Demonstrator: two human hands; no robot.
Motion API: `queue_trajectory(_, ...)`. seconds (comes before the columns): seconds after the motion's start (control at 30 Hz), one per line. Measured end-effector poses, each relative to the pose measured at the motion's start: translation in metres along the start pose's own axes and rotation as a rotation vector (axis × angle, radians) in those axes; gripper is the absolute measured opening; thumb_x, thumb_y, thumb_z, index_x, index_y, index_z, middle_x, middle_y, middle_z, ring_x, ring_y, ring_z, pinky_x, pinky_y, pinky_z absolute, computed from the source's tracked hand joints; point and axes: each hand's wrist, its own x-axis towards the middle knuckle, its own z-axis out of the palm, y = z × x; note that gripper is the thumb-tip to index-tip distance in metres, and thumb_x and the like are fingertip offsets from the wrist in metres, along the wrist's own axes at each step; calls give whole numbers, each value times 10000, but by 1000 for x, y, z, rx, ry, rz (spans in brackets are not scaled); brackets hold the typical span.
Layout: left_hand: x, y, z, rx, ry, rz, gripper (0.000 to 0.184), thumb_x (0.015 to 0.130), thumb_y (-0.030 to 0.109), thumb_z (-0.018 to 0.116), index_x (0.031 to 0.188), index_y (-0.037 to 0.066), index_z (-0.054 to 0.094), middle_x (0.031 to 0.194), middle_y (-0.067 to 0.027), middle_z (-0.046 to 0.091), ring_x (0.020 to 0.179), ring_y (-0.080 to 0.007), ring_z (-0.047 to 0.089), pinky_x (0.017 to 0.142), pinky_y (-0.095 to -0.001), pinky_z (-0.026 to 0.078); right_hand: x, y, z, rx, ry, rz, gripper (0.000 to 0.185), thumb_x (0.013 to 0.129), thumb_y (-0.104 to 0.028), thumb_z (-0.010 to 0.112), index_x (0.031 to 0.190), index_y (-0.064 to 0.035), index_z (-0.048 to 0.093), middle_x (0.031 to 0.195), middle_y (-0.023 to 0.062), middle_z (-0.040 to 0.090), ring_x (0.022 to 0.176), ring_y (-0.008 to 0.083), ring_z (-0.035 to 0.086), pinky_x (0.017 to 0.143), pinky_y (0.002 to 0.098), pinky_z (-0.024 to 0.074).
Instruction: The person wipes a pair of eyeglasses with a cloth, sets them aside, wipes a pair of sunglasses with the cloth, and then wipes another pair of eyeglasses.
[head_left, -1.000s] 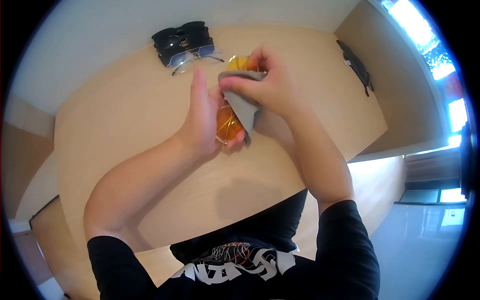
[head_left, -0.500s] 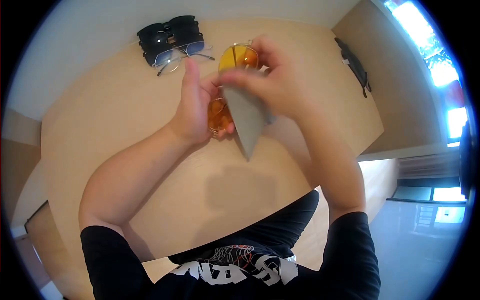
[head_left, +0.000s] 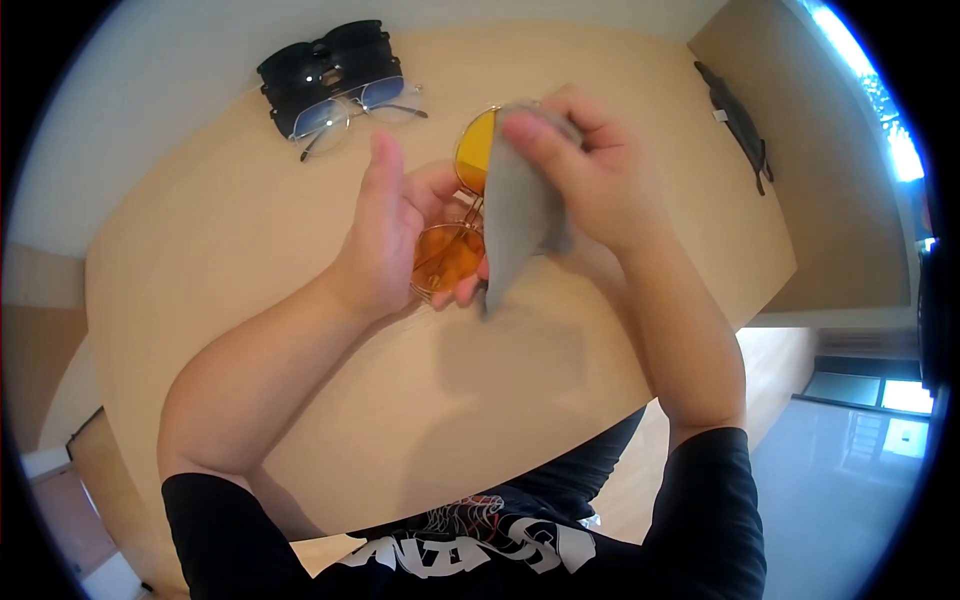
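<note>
Right hand (head_left: 603,180) on the move! Compared with half a second ago it has swung right and farther off from the left hand (head_left: 383,235), taking the grey cloth (head_left: 520,215) with it, and the fold that hung over the space beside the near lens now drapes across the right half of the far lens.

And what a hold on the left side: the fingers curl round behind the tinted glasses (head_left: 447,243), gripping them around the bridge and under the near lens (head_left: 447,268), while that thumb stands up clear, touching neither frame nor cloth. Both lenses face up towards the wearer, the far lens (head_left: 474,160) yellow on its bare left side, the near one orange with fingers showing through it. The glasses are up in the hands, above the middle of the worktop (head_left: 375,385), one lens far and one near.

Over on the right, the thumb presses down on the cloth near its far edge, the other fingers bent in behind it; their tips are hidden, so how tightly they close cannot be told. The cloth's lower corner hangs down just right of the near lens.

Far left on the worktop lies black eyewear (head_left: 352,48), with the clear-lensed glasses (head_left: 325,117) right up against its near side. Far right, a long dark item (head_left: 738,130) rests by the side panel (head_left: 830,170).
</note>
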Motion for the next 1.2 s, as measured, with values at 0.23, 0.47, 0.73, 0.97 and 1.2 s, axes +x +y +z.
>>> queue_trajectory(0.23, -3, 3, 7, 11, 125, -21, 978, 833, 817, 60, 1210, 39, 520, 724, -128, 615, 470, -161, 550, 373, -222, 393, -9, 5, 13, -138, 17, -165, 274, 807, -274, 759, 853, -42, 622, 713, 4, 577, 660, 101, 512, 600, 252, 440)
queue_trajectory(0.47, -5, 1, 6, 27, 100, -33, 954, 844, 811, 98, 1199, 38, 529, 716, -115, 609, 475, -165, 564, 361, -217, 389, -7, -11, 9, 119, 15, 117, 371, 733, -302, 816, 872, -40, 593, 740, 10, 575, 671, 104, 493, 598, 255, 439)
queue_trajectory(0.73, -3, 3, 4, 21, 131, -25, 975, 841, 815, 110, 1237, 25, 522, 754, -103, 615, 468, -163, 573, 352, -224, 398, -5, 11, -2, -92, -149, -73, 549, 698, -257, 848, 1109, -71, 534, 927, 48, 595, 784, 129, 562, 665, 256, 473)
queue_trajectory(0.97, -7, 5, 6, -16, 156, -20, 985, 840, 814, 102, 1257, 22, 513, 774, -121, 616, 478, -176, 589, 352, -233, 417, -19, -3, 12, -292, -156, -97, 719, 657, -240, 882, 1231, -77, 481, 1039, 64, 606, 847, 137, 583, 693, 248, 484)
queue_trajectory(1.2, -8, 2, -1, 30, 118, -10, 977, 844, 811, 111, 1270, 25, 506, 796, -136, 630, 482, -185, 598, 353, -233, 420, -16, 9, 15, -116, -132, -116, 654, 722, -197, 840, 1244, -64, 468, 1074, 52, 598, 898, 133, 569, 713, 245, 487)
